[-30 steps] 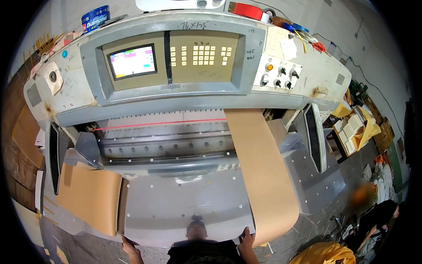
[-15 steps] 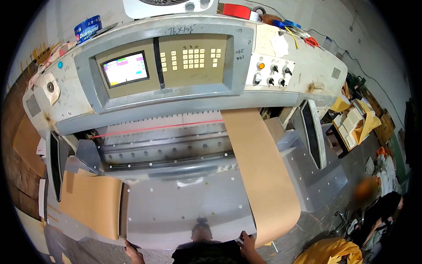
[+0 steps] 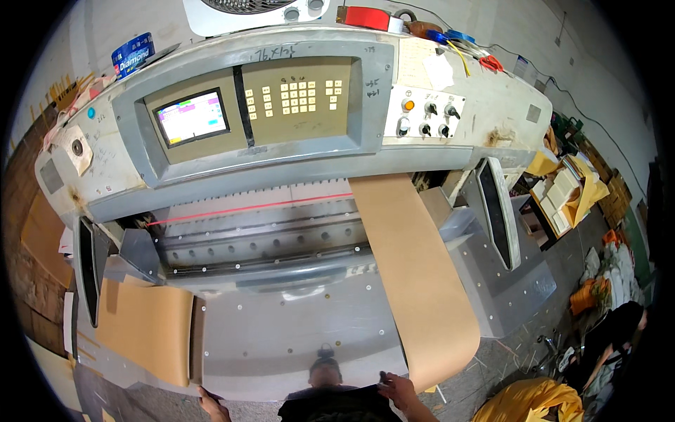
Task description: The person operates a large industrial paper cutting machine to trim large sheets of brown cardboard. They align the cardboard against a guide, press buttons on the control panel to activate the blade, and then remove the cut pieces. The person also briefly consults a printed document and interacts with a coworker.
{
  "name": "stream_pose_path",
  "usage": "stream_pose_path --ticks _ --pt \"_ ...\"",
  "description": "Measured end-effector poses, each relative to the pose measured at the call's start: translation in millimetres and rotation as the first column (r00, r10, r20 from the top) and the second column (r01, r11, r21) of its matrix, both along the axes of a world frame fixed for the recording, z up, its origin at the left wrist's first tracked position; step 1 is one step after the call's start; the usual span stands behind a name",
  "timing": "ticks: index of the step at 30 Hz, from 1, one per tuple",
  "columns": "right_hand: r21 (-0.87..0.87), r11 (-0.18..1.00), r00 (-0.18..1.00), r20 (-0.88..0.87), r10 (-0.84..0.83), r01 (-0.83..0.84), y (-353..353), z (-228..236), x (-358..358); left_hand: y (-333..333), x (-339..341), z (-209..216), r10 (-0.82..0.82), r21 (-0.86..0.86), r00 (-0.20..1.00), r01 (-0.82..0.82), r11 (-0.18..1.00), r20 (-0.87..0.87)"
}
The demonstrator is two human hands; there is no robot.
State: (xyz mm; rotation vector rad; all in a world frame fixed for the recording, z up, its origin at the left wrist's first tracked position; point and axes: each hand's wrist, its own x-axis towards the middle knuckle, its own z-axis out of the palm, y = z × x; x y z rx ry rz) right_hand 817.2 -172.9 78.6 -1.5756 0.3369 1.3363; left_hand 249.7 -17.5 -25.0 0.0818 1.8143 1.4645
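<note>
Where brown paper (image 3: pixel 422 281) crosses table (image 3: pixel 302 320), screen (image 3: pixel 191 118), fan (image 3: pixel 253 7)

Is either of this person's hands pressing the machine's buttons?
No, the left hand and the right hand are both at the near edge of the metal table, away from the buttons.

From my distant station I observe a pale grey wall (image 3: pixel 492 22) at the rear; a grey floor (image 3: pixel 505 353) at lower right, strewn with thin pale scraps; between them, piled papers (image 3: pixel 560 206).
</note>
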Motion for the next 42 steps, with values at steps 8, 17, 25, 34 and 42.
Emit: stream_pose_path --ticks 8,17,25,34,42 --pt "-0.463 0.835 -0.005 0.875 0.483 -0.297 58.0 69.0 33.5 4.5 -43.6 -30.8 -0.066 -0.064 0.997 0.063 0.996 -0.046" --pt "-0.668 0.545 -0.452 0.744 0.492 -0.506 16.6 22.7 44.2 21.2 144.2 39.0 -0.145 0.004 0.621 0.232 0.973 -0.770" --pt "-0.602 0.236 -0.517 0.788 0.335 -0.763 4.7 47.1 94.0 58.8 390.5 131.9 -0.281 -0.309 -0.347 0.936 -0.170 -0.895" --pt "-0.608 0.411 -0.539 0.793 0.284 -0.679 84.0 46.7 51.2 103.8 413.0 116.0 -0.102 -0.582 -0.594 0.803 -0.126 -0.798" --pt "-0.715 0.541 -0.411 0.698 0.586 -0.442 -3.4 43.4 63.8 11.1 407.2 127.4 -0.178 -0.707 -0.713 0.699 -0.106 -0.678"
